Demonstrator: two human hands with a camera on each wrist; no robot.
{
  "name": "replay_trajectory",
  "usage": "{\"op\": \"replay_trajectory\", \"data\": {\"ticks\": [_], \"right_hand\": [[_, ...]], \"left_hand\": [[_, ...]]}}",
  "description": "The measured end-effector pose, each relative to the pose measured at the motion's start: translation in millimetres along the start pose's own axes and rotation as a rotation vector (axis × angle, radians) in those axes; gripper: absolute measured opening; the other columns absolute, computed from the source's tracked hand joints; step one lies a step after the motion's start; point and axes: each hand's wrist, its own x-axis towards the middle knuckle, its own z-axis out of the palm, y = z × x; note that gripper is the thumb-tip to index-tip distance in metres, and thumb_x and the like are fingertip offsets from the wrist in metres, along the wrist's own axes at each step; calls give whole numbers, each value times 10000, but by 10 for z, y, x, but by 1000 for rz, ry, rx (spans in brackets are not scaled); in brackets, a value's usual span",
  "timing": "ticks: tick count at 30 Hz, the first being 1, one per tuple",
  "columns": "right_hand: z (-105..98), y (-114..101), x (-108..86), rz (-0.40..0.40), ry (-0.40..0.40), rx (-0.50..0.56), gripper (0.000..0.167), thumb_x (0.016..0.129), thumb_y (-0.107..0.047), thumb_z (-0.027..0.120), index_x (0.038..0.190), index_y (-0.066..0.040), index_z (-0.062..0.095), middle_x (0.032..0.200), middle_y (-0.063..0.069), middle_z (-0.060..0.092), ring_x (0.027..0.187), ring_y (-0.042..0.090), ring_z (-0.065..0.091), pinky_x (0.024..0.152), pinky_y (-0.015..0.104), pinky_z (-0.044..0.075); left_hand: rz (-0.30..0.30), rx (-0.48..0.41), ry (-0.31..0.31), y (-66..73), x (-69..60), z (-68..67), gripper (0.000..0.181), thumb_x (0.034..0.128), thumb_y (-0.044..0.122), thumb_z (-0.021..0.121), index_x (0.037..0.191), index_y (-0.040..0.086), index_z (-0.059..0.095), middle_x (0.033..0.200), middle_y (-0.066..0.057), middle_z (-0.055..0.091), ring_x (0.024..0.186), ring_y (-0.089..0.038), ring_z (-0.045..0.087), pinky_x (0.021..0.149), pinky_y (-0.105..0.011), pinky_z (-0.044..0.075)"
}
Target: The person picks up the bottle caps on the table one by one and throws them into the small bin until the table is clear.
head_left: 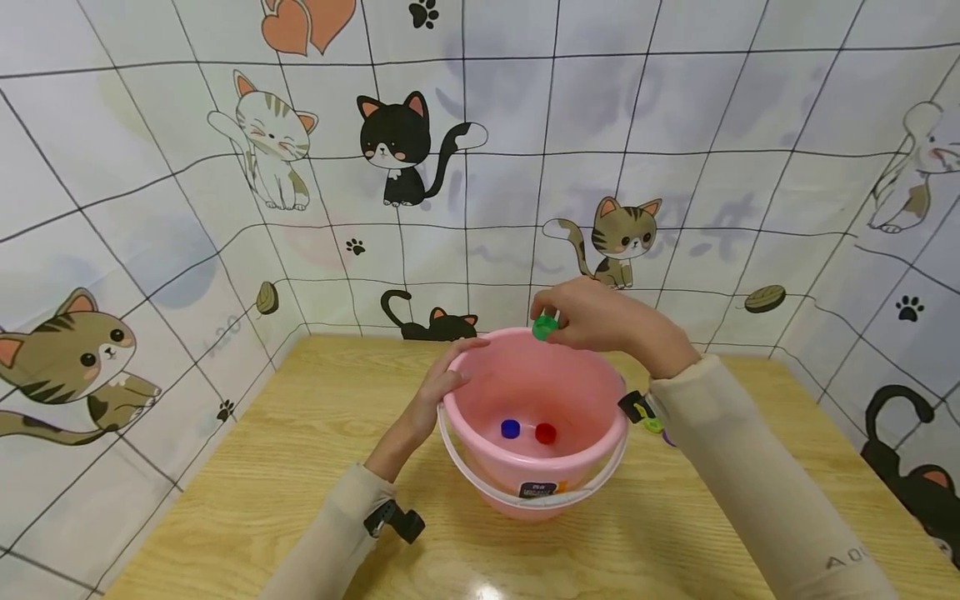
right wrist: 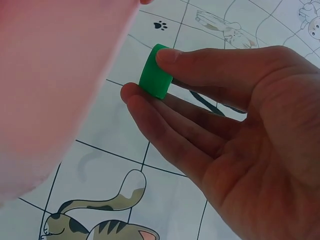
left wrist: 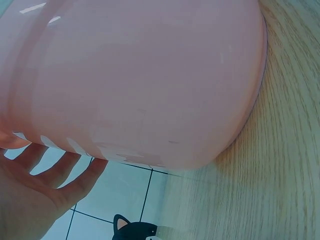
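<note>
A pink bucket point(head_left: 536, 392) stands upright on the wooden table, its white handle point(head_left: 480, 486) lowered at the front. My left hand point(head_left: 438, 392) holds the left side of its rim; in the left wrist view, the fingers point(left wrist: 82, 175) lie against the outer wall. Above the far rim, my right hand point(head_left: 600, 317) pinches a green bottle cap point(head_left: 545, 327) between thumb and fingers. The right wrist view shows this green cap point(right wrist: 156, 72) at the fingertips, beside the bucket wall. On the bucket's floor lie a blue cap point(head_left: 510, 429) and a red cap point(head_left: 546, 433), slightly apart.
Right of the bucket, partly hidden by the right sleeve, are a yellow-green piece point(head_left: 652, 424) and a purple piece point(head_left: 669, 438). A cat-patterned tiled sheet point(head_left: 510, 192) rises behind the wooden table point(head_left: 300, 467) and along both sides.
</note>
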Motion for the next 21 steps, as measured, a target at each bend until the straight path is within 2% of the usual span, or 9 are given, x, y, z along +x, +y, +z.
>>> {"op": "replay_trajectory", "data": {"ticks": [3,9,14,21], "right_hand": [[6,-19,31,-10,-13,-5,237,921,-103,728,1157,-85,729,1064,55,757,942,203,706,755,327,617],[-4,-52,50,-3,-21,-20,209,917,-128,750,1124,-104,730,1036,44,757,935,196,707,748,317,613],[-11,-65,49,7,-31,-16,188,915,-118,749,1103,-109,734,1019,39,756,902,184,703,742,314,610],[7,-42,59,-3,-32,-18,221,911,-93,749,1131,-75,737,1051,60,757,899,192,701,755,321,614]], "left_hand": [[2,-3,3,-3,-9,-3,575,950,264,409,1518,196,466,1516,-120,460,1181,-428,597,907,-519,589],[7,-11,-3,0,5,-5,572,949,266,405,1515,207,468,1503,-117,462,1095,-477,629,872,-540,599],[6,-13,-6,7,5,-6,575,957,278,404,1522,191,458,1494,-137,467,1091,-481,632,877,-521,602],[10,-28,-7,6,0,0,577,948,259,406,1519,186,461,1502,-140,457,1097,-490,625,876,-554,596]]}}
